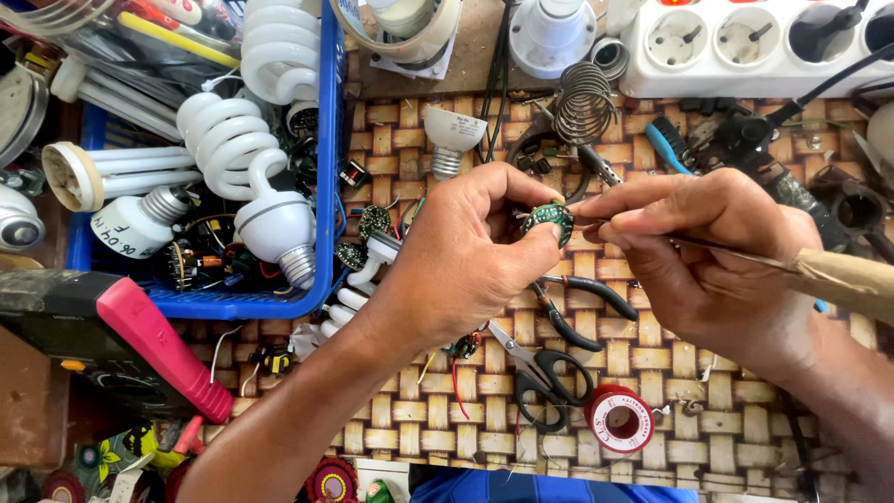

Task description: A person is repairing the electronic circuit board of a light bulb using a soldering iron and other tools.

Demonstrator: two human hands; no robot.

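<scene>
My left hand (470,247) pinches a small round green circuit board (549,221) between thumb and fingers, above a woven mat (438,391). My right hand (708,256) grips a soldering iron (838,278) by its wooden handle, like a pen. The thin metal shaft runs under my fingers and its tip meets the board's edge. Both hands touch at the fingertips around the board.
A blue basket (326,186) of spiral lamps stands at left. Pliers (577,307), scissors (540,373) and a red solder spool (619,417) lie on the mat below my hands. A coiled iron stand (582,102) and white power strip (745,47) sit behind. A multimeter (121,345) lies at lower left.
</scene>
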